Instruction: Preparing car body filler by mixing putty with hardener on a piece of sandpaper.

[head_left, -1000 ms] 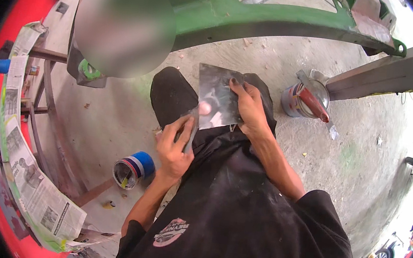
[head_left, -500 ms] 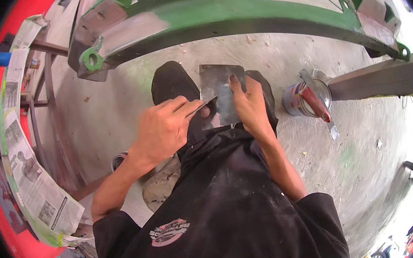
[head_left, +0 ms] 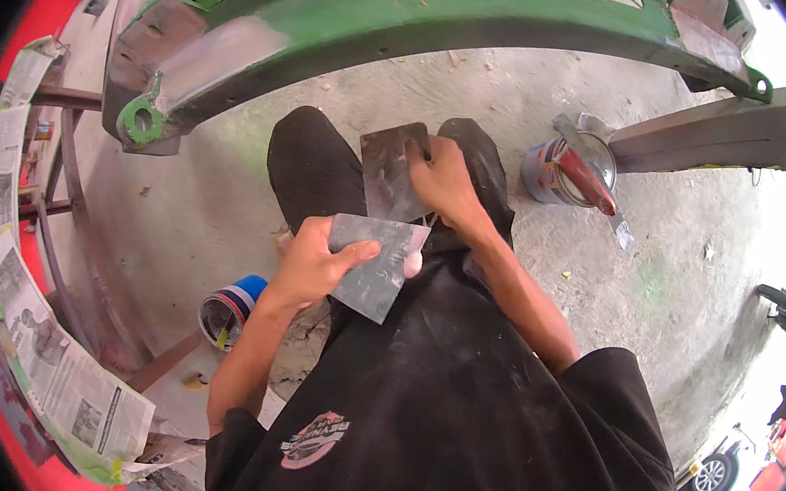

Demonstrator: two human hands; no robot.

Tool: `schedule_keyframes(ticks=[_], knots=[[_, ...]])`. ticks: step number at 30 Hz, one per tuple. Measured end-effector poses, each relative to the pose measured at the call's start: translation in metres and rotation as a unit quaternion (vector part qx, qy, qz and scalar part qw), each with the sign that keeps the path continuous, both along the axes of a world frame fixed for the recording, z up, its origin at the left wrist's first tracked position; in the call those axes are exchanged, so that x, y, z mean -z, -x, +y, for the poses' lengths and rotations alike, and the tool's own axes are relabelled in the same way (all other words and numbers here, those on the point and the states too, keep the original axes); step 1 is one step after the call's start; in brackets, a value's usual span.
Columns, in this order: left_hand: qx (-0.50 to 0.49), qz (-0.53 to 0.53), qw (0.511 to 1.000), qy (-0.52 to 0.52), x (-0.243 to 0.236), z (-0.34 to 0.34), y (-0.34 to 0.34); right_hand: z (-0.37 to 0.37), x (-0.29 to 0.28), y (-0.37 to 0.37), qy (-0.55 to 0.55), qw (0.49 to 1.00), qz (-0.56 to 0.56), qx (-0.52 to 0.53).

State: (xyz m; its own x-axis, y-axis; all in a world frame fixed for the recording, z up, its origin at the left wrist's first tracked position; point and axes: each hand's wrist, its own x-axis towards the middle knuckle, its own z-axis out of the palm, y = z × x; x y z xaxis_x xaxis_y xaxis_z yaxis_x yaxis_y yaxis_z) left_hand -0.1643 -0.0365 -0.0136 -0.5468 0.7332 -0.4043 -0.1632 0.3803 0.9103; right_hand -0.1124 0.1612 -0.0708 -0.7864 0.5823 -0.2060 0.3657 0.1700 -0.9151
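My left hand (head_left: 306, 266) is closed on a grey rectangular putty spreader (head_left: 366, 276), its thumb lying over the top face. A blob of pinkish putty (head_left: 413, 264) clings to the spreader's right edge. Farther out, above my lap, my right hand (head_left: 443, 182) grips a dark flat putty spreader (head_left: 387, 174) with its thumb on the face. The dark sheet sits just beyond the grey one, and the near sheet seems to overlap its lower end. I cannot tell whether the two touch.
A green, partly sanded vehicle panel (head_left: 336, 51) spans the far side. On the floor at right stands a can (head_left: 542, 170) with a red-handled scraper (head_left: 587, 179) across it. At left are a blue-and-white can (head_left: 231, 310) and a newspaper-masked part (head_left: 52, 350) beside a metal stand (head_left: 70, 158).
My left hand has turned its spreader from edge-on to face-up and drawn it nearer, showing the putty. My right hand's sheet has shifted left. The blue-and-white can shows more.
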Motion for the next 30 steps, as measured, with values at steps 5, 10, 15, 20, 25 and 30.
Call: schedule_keyframes(ticks=[5, 10, 15, 20, 25, 30], knots=[[-0.095, -0.312, 0.904, -0.278, 0.017, -0.032, 0.026, 0.017, 0.017, 0.003, 0.086, 0.994, 0.057, 0.028], [0.042, -0.557, 0.637, -0.531, 0.026, -0.002, 0.014, 0.022, 0.031, -0.003, 0.103, 0.992, 0.071, 0.003], [0.119, -0.422, 0.638, -0.633, -0.055, -0.023, 0.070, 0.028, 0.031, -0.009, 0.155, 0.986, 0.064, 0.006], [-0.207, 0.043, 0.845, -0.491, -0.162, -0.079, 0.199, 0.039, 0.043, -0.013, 0.150, 0.986, 0.072, 0.031], [-0.162, 0.316, 0.912, -0.204, -0.217, -0.029, 0.262, 0.038, 0.039, -0.017, 0.175, 0.983, 0.049, 0.029], [0.031, 0.418, 0.908, 0.032, -0.243, 0.004, 0.292, 0.039, 0.047, -0.028, 0.196, 0.979, 0.035, 0.048]])
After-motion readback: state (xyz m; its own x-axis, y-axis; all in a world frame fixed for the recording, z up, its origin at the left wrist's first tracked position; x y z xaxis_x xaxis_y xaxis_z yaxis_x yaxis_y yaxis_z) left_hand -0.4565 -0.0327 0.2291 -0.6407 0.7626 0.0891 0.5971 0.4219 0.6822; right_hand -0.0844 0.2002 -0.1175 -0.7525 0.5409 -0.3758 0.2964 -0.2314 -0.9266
